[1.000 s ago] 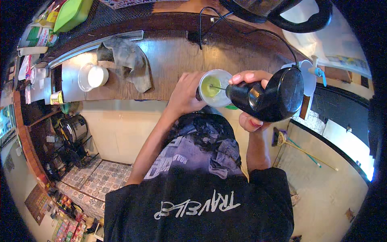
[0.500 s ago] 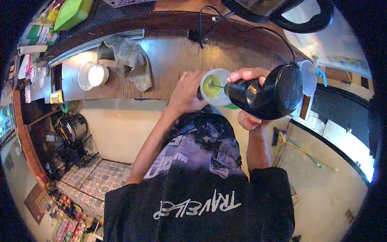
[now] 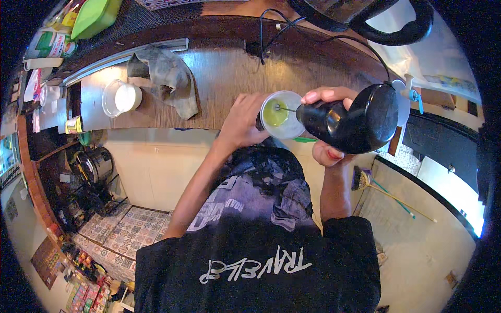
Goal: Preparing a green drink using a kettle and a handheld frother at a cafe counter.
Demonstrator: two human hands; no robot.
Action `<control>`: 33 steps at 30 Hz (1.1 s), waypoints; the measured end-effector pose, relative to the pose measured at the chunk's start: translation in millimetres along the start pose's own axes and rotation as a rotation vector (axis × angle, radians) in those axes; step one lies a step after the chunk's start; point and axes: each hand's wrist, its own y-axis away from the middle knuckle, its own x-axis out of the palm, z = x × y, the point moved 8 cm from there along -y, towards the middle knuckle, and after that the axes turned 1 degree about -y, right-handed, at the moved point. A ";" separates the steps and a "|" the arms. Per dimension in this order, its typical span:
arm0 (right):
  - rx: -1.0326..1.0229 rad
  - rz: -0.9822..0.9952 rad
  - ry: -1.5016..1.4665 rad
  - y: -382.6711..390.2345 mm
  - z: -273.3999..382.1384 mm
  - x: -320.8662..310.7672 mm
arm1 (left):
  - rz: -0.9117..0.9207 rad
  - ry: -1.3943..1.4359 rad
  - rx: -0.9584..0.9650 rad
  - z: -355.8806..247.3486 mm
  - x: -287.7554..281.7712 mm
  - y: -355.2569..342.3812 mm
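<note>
A pale plastic cup (image 3: 294,126) is gripped around its side by the left hand (image 3: 241,120), its mouth turned up toward the view, with green liquid (image 3: 273,118) showing inside. A black hand mixer (image 3: 357,122) is grasped by the right hand (image 3: 329,94), fingers laid along the upper side and the thumb beneath; its thin metal shaft (image 3: 289,109) is passed over the rim and the tip is set in the liquid. The cup is held at the near edge of a wooden counter (image 3: 224,65); its base is hidden, so whether any weight is borne by the counter cannot be told. Mixing of the green liquid is judged to be the step in hand. For the next move, a steady cup is called for, with the tip kept below the rim until it is stopped, so that nothing is splashed. From the mixer, a black cord (image 3: 365,44) is led back across the counter. Farther left, a crumpled grey cloth (image 3: 169,81) is left beside a white tub (image 3: 125,98); at the top, a dark jug (image 3: 334,13) is partly cut off.
</note>
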 end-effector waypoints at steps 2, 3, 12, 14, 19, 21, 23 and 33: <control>0.056 0.059 0.041 -2.3 1.9 4.8 | 0.005 -0.006 -0.007 -0.3 -0.1 0.4; 0.059 0.040 0.068 -2.4 4.0 4.6 | 0.010 -0.010 -0.014 -0.1 0.3 0.1; 0.075 0.044 0.107 5.6 6.7 5.9 | 0.050 0.001 -0.034 1.9 1.6 1.1; 0.066 0.015 0.083 8.5 5.4 5.3 | 0.043 0.006 -0.046 -0.2 -0.3 -0.4; 0.030 0.007 0.074 8.0 10.9 4.8 | 0.011 0.012 -0.030 -2.2 -3.7 -1.8; 0.035 -0.071 0.075 7.4 17.6 -1.7 | 0.049 0.027 -0.044 0.3 0.7 -0.9; 0.057 -0.179 0.045 6.9 22.9 -10.0 | 0.033 0.024 -0.035 0.3 1.9 -0.5; 0.014 -0.491 0.027 1.8 37.4 -39.1 | 0.002 -0.019 -0.027 3.4 3.7 3.3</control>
